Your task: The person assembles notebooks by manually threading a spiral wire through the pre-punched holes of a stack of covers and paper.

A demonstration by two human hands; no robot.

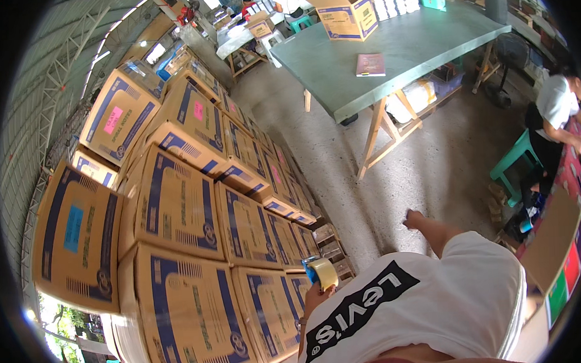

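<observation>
Our left hand (315, 296) grips tape dispenser (321, 273); our right hand (411, 219) above floor (368, 211), spread or closed we cannot tell. Stacked cartons (181, 204), open-flap carton (360, 20) on table (433, 45): contents hidden.

A white, short-sleeved cloth T-shirt (461, 291), its front printed with a slanted black panel (362, 312) bearing bold white lettering (372, 296), is worn with a thin wristband (302, 321) (details too small to tell) on the left.

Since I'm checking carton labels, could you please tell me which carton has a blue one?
The leftmost carton: its blue label sets it apart, while the pink labels are on other cartons.
</observation>
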